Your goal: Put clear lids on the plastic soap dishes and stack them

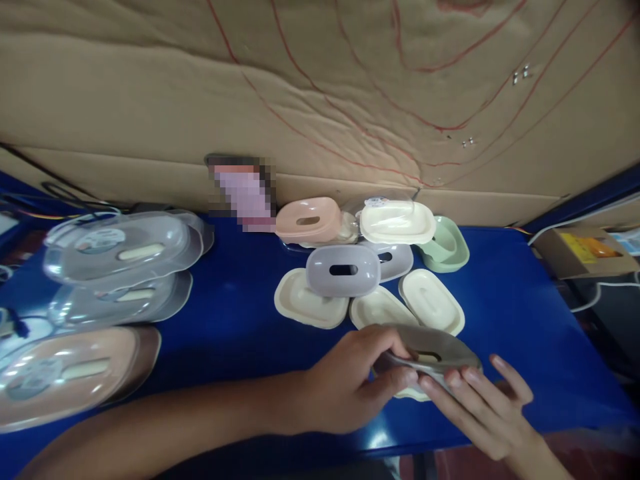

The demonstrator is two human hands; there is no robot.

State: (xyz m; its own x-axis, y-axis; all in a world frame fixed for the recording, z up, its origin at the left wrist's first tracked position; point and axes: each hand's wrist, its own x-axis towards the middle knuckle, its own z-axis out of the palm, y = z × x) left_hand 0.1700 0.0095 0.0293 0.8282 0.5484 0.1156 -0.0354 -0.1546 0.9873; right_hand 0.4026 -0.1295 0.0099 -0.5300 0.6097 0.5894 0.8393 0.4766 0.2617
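The grey lid, with a slot in its top, is in front of the lavender lid and to its right, nearer to the person. The left hand holds its left end, the thumb and forefinger pinched narrow on it. The right hand touches its near edge with the fingertips, the fingers slightly spread; whether they also grip, I cannot tell. Well to the left of the lavender lid are boxes with clear covers; they carry round labels, whose writing is too blurred for reading. Behind the lavender lid, a small label, also unreadable, is at the back edge of a cream tray
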